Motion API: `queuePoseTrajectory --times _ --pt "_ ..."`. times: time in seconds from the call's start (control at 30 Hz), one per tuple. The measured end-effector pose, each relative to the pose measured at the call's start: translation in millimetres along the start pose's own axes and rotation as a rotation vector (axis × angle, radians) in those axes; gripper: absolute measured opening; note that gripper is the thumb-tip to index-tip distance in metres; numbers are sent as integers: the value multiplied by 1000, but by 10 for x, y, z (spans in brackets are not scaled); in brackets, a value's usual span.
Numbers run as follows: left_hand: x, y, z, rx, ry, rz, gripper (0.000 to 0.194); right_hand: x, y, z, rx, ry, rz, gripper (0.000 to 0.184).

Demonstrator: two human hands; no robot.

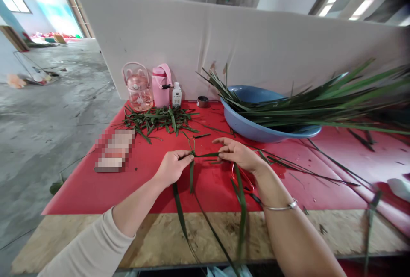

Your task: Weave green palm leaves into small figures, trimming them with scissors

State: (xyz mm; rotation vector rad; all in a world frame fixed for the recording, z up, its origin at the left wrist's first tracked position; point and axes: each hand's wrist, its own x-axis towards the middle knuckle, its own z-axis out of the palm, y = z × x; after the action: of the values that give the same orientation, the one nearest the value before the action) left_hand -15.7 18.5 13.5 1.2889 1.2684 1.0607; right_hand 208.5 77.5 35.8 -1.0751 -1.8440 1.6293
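Observation:
My left hand (173, 168) pinches a crossing of long green leaf strips (191, 176) between thumb and fingertips. A small thin loop (191, 142) stands up above that crossing. To the right, my right hand (238, 153) has thumb and finger closed on a leaf strip (206, 155) stretched level between both hands; its other fingers are partly extended. Loose strip ends hang over the table's front edge, one long folded leaf (241, 208) below my right hand. Red-handled scissors (248, 185) lie partly hidden beside my right wrist.
A blue basin (253, 129) holds long green leaves (297, 108) that reach far right. Behind a pile of short leaf pieces (156, 119) stand a clear pink jug (140, 91), a pink bottle (161, 89) and a white bottle (176, 95). A pixelated flat object (115, 151) lies left.

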Motion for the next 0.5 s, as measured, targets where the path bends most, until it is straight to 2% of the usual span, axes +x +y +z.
queuePoseTrajectory --times 0.1,0.17,0.23,0.3,0.4,0.43,0.5 --pt "-7 -9 16 -14 -30 -3 31 70 67 5 -306 238 -86 24" --pt "-8 -17 15 -25 -34 4 32 85 71 22 -441 281 -116 18" --pt "-2 -30 8 -48 -14 11 33 59 34 18 -408 204 -86 22" --pt "8 -52 1 -79 0 13 34 6 -23 -9 -245 138 -66 34" --pt "21 -84 5 -134 -2 17 34 -59 -89 -37 -8 159 -115 50" --pt "21 -89 10 -148 -1 20 34 -67 -100 -29 31 148 -105 55" --pt "14 -82 17 -162 1 15 34 -66 -110 13 19 45 -32 57"
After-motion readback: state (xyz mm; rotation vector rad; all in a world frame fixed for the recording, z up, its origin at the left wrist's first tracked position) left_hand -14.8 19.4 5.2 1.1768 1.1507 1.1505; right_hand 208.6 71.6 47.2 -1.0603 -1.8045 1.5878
